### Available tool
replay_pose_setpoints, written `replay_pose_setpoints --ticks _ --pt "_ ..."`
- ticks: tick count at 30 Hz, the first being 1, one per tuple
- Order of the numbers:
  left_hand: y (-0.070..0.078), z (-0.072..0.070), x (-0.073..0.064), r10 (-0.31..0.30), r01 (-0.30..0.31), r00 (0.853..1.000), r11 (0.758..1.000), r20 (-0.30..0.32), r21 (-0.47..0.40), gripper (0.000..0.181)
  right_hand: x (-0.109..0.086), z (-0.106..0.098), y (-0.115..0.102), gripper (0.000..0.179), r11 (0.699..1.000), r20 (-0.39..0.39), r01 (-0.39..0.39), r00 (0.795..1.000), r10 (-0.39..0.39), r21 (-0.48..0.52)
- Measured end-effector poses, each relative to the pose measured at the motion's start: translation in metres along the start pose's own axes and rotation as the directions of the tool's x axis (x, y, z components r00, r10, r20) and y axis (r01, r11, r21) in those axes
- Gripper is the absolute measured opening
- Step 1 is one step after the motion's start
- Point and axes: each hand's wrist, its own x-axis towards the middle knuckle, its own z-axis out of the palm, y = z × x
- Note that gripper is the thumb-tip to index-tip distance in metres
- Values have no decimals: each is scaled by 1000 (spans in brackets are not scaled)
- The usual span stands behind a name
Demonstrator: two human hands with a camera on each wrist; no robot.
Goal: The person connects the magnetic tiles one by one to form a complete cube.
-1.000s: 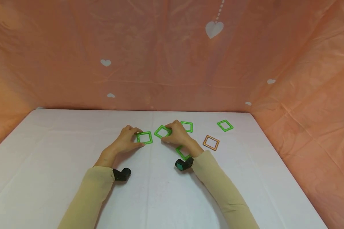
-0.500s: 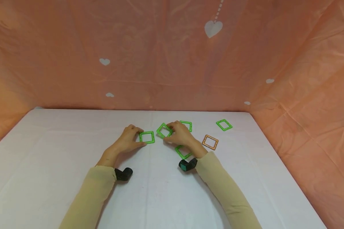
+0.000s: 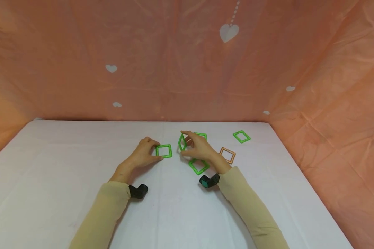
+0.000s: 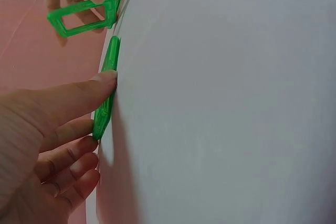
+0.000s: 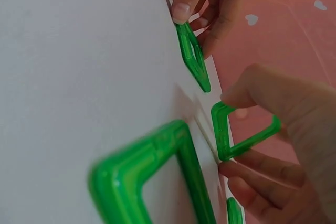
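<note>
My left hand [image 3: 143, 152] pinches a green see-through plastic square frame [image 3: 171, 151] between thumb and fingers. In the left wrist view this frame [image 4: 107, 95] lies nearly flat, close over the white surface. To its right, my right hand [image 3: 201, 147] grips a second green square frame [image 5: 221, 129] by its edges, turned up steeply on a corner. A gap separates the two held frames. Below the right hand lies another green frame [image 3: 193, 168], which looms large in the right wrist view. One more green frame [image 3: 201, 134] is partly hidden behind the right hand.
An orange square frame [image 3: 233, 158] lies right of my right wrist, its left corner covered. Farther right is a green frame [image 3: 246, 140]. The white-covered table [image 3: 50, 190] ends at an orange cloth backdrop [image 3: 162, 76] with white hearts.
My left hand has shifted right with its frame. The right hand has also moved slightly right, and its frame has tipped from nearly flat to almost upright.
</note>
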Motion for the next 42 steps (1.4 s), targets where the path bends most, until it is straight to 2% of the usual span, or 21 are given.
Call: replay_pose_setpoints --ticks 6,18,25,31,42 --pt "3 4 4 20 -20 1000 1000 -4 -2 50 -2 -1 5 74 998 6 44 999 -44 51" --pt "8 8 9 -2 2 1000 1000 25 3 52 -5 -2 9 69 995 -3 71 997 -71 74" --pt "12 10 9 0 0 1000 1000 21 -6 51 -8 -6 8 65 996 -17 65 998 -64 68" --pt "12 12 12 -6 6 1000 1000 25 8 51 -9 -5 9 65 996 12 41 999 -42 86" --pt "13 13 12 17 -17 1000 1000 7 14 51 -9 -4 13 66 994 27 33 999 -36 99"
